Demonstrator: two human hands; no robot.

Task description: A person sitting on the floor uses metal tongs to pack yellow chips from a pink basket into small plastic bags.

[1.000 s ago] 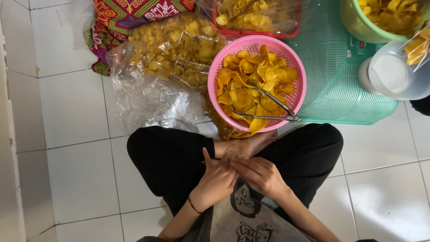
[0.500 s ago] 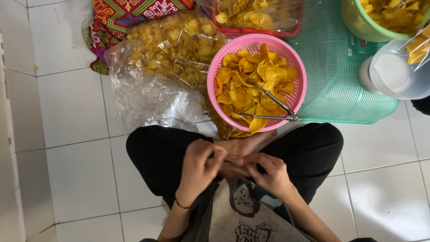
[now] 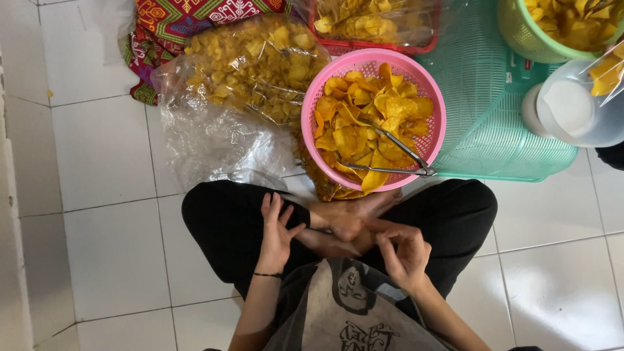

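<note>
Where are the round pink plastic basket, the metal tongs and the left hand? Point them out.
round pink plastic basket (image 3: pixel 323 83): head view, bare left rim.
metal tongs (image 3: pixel 396 144): head view, upper arm.
left hand (image 3: pixel 275 233): head view, palm.

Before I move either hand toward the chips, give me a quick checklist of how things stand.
1. Left hand free: ok, fingers spread, nothing held.
2. Right hand free: cannot tell, fingers curled; anything small between them is not visible.
3. Tongs within sight: ok, lying on the chips in the pink basket, handles at its near rim.
4. Pink basket filled: ok, heaped with yellow chips.
5. Plastic bag of chips: ok, lying on the floor left of the pink basket, touching it.
6. Path from hands to basket: ok, only the crossed legs lie between.
</note>
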